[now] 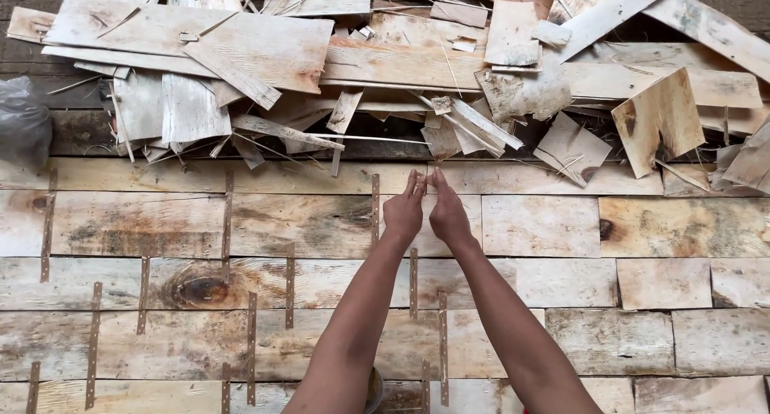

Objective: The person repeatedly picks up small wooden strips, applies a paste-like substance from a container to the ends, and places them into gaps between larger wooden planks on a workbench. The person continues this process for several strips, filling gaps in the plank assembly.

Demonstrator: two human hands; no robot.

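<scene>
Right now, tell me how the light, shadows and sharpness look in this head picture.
Head view: soft, even daylight with no glare; the flat pale wooden veneer sheets joined by brown tape strips look sharp. Deep shadow only in gaps under the heap of broken pale wood scraps. The left hand and right hand are slightly soft at the fingertips; lines bend little at the edges.

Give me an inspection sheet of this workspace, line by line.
Surface: flat veneer sheets laid edge to edge in rows.
Job's things: brown tape strips bridging the seams.
Clutter: loose veneer scrap pile along the far edge.
Grippers: left hand and right hand side by side, fingertips at a seam; grip unclear.
Cables: nothing seen.
Surroundings: grey plastic bag at far left.
</scene>
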